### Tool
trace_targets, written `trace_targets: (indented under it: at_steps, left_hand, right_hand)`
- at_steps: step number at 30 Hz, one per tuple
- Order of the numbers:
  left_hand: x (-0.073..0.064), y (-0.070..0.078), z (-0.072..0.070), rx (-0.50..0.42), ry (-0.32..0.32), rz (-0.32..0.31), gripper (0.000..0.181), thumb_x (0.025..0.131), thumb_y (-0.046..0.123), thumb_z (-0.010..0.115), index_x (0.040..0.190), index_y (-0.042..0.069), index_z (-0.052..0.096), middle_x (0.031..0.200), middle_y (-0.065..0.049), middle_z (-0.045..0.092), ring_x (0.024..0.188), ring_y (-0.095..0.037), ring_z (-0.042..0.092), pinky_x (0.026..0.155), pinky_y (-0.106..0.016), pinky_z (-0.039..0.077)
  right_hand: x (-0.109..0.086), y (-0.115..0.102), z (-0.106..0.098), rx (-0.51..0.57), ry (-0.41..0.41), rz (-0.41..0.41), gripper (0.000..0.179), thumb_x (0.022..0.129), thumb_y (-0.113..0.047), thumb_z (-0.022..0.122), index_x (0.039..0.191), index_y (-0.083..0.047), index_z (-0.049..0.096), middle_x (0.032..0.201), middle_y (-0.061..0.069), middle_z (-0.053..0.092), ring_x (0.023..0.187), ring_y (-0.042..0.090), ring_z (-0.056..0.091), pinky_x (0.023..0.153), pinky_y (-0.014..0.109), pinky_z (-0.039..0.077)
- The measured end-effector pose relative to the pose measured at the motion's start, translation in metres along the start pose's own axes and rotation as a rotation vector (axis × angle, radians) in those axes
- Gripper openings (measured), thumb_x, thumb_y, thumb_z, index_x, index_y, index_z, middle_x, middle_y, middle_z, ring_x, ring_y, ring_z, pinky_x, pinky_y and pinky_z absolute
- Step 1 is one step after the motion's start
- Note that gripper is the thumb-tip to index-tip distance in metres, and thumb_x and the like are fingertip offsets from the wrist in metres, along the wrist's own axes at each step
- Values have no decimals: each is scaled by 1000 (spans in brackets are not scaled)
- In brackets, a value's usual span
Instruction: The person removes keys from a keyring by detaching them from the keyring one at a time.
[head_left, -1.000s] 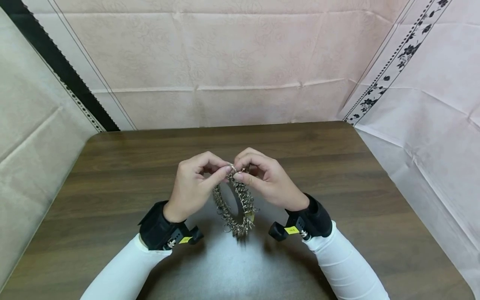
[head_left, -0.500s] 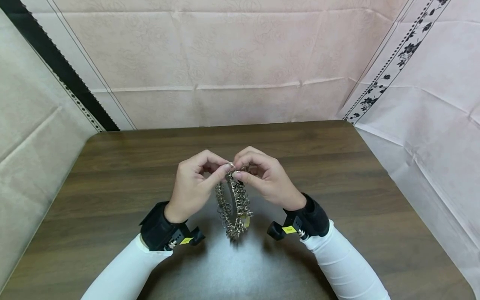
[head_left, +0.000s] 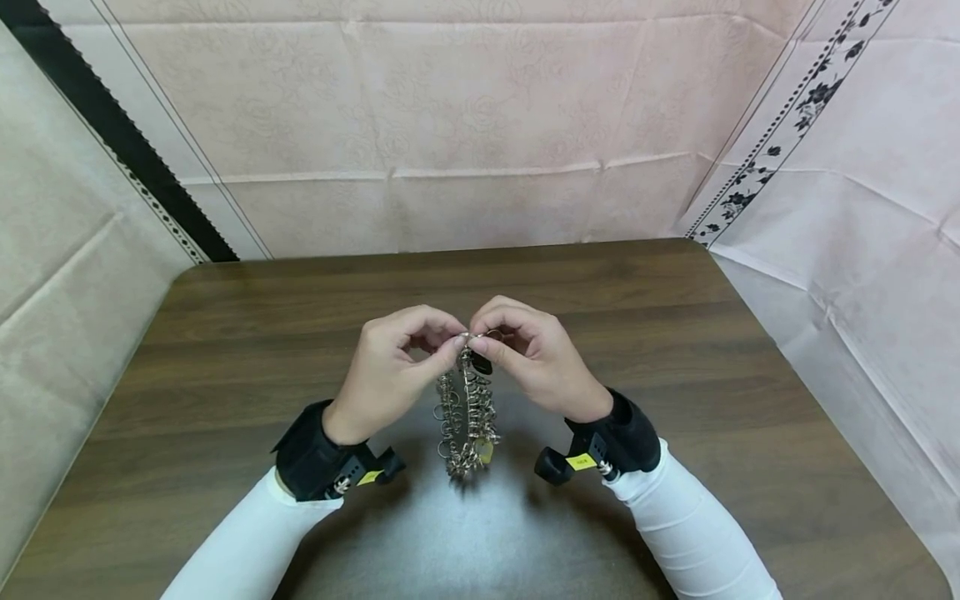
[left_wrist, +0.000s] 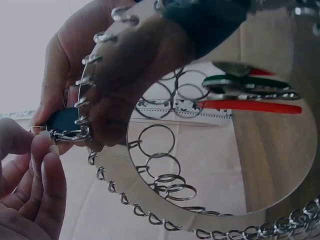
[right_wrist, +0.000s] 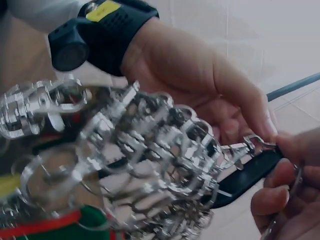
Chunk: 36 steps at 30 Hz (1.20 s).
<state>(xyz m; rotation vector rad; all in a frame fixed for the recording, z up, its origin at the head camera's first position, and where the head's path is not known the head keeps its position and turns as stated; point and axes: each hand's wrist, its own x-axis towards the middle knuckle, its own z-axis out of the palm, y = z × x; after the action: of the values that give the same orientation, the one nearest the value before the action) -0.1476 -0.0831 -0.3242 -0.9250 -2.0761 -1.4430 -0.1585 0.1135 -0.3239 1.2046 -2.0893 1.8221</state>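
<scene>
A large metal hoop (left_wrist: 107,167), crowded with silver clasps and split rings, hangs below both hands. A black tag (head_left: 482,363) hangs at its top, beside the right fingertips. In the head view my left hand (head_left: 393,358) pinches the top of the bundle between thumb and fingers, right at a silver clasp (right_wrist: 240,150). My right hand (head_left: 528,358) meets it there, thumb and fingers pinching the tag's end by a split ring (head_left: 493,334). The right wrist view shows the same black tag (right_wrist: 245,180) running out from the right fingertips, its far end behind the clasps.
Red (left_wrist: 252,106) and green pieces (right_wrist: 91,222) hang among the rings, and a yellow piece (head_left: 484,451) shows low on the bundle. Below lies a brown wooden table (head_left: 262,358). Pale patterned cloth (head_left: 480,125) encloses its back and sides.
The hanging bundle has swung slightly left and looks narrower. The black tag has come into sight below the right fingertips. Both hands keep nearly the same place.
</scene>
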Motion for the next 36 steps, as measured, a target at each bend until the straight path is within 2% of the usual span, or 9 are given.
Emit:
trace_targets:
  at_steps: [5, 9, 14, 16, 19, 25, 30, 32, 36]
  left_hand:
    - [0, -3, 3, -58, -17, -17, 6, 88, 10, 66, 93, 7, 66, 81, -1, 67, 68, -8, 61, 60, -26, 52]
    - [0, -3, 4, -52, -37, -37, 7, 89, 13, 66, 92, 7, 65, 81, -1, 66, 69, -9, 60, 61, -27, 52]
    - [2, -1, 3, -76, -106, -92, 10, 93, 17, 61, 93, 7, 61, 84, -2, 61, 74, -13, 60, 63, -30, 53]
    - [2, 0, 2, -78, -129, -87, 10, 94, 16, 58, 95, 6, 59, 87, -3, 59, 76, -15, 60, 65, -31, 53]
    - [1, 1, 0, -35, -136, -64, 9, 96, 15, 55, 96, 6, 57, 88, -2, 56, 78, -15, 57, 66, -29, 51]
    - [0, 0, 1, 44, -106, -27, 9, 97, 14, 53, 96, 5, 56, 86, 0, 51, 75, -11, 51, 63, -25, 45]
    - [0, 1, 2, 98, -59, 20, 7, 95, 12, 55, 96, 5, 57, 86, -1, 52, 75, -10, 48, 62, -25, 43]
    - [0, 2, 2, 87, -41, 31, 6, 94, 10, 57, 96, 4, 58, 87, -1, 55, 75, -10, 49, 63, -25, 44]
    - [1, 1, 3, 9, -5, 37, 7, 90, 6, 61, 96, 3, 62, 89, -3, 60, 73, -10, 53, 61, -23, 46]
  right_hand:
    - [-1, 1, 2, 47, 74, 12, 4, 92, -6, 59, 93, -2, 61, 93, 9, 57, 68, 20, 50, 52, 32, 46]
    - [-1, 1, 2, 80, 110, 28, 5, 93, -7, 59, 93, -1, 60, 93, 13, 56, 66, 22, 51, 53, 33, 47]
    - [0, 1, 1, 101, 93, 46, 6, 93, -7, 58, 94, -1, 60, 93, 12, 56, 67, 24, 50, 56, 32, 47]
    - [1, 2, 0, 108, 75, 49, 7, 94, -7, 58, 95, 0, 60, 93, 11, 55, 67, 24, 49, 56, 32, 46]
    - [1, 2, 0, 110, 58, 46, 7, 93, -7, 59, 95, -1, 61, 93, 10, 56, 67, 24, 49, 54, 32, 45]
    - [2, 3, 1, 83, 28, 31, 5, 92, -6, 59, 94, -2, 62, 95, 10, 56, 66, 21, 49, 52, 34, 45]
    - [1, 2, 2, 100, -20, 60, 9, 94, -10, 58, 97, -1, 61, 96, 8, 56, 65, 27, 49, 53, 36, 45]
    - [1, 1, 3, 110, -20, 73, 10, 95, -11, 57, 98, -1, 60, 96, 9, 55, 65, 27, 49, 54, 35, 46]
    - [0, 1, 5, 130, 19, 60, 10, 95, -10, 56, 96, 0, 59, 97, 13, 55, 68, 23, 51, 55, 36, 48]
